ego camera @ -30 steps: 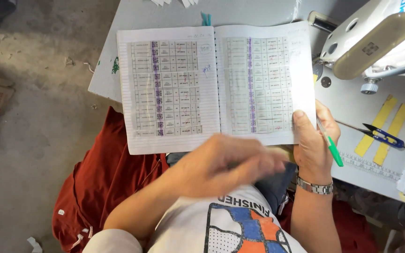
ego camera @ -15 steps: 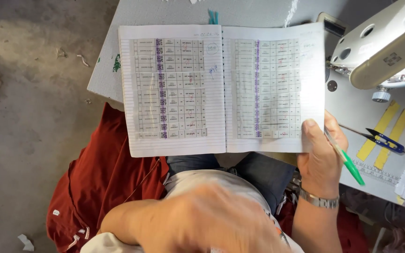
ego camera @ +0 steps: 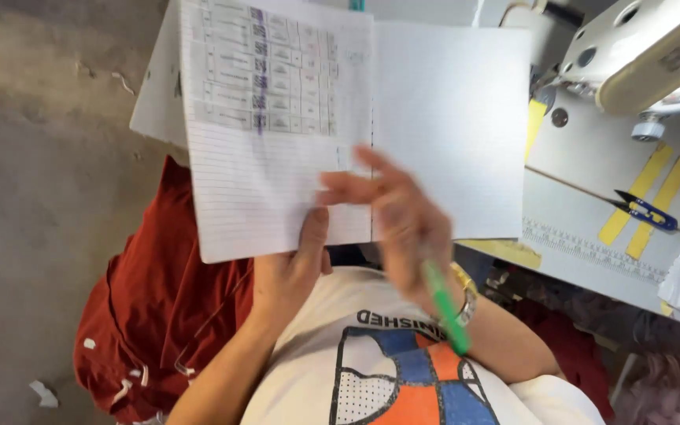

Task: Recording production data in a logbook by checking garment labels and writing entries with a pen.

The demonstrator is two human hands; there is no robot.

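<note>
Your left grip point(ego camera: 289, 271) pinching the open notebook point(ego camera: 277, 157) at its lower edge, thumb lying on the lined page, your right grip point(ego camera: 403, 224) blurring in front of the spine, fingers spread, clasping a green pen point(ego camera: 444, 307), notebook hovering over the bench point(ego camera: 584, 181).

The left hand point(ego camera: 289, 271) reaches up from the lower middle, forearm bare, thumb pressed flat on the lower edge of the notebook point(ego camera: 277, 134) and the other fingers hidden behind it. The right hand point(ego camera: 391, 208) is blurred, held in front of the open pages with fingers spread and pointing left, a green pen point(ego camera: 444, 307) tucked along the palm; a watch point(ego camera: 466, 295) sits on that wrist, forearm angling down to the right
</note>
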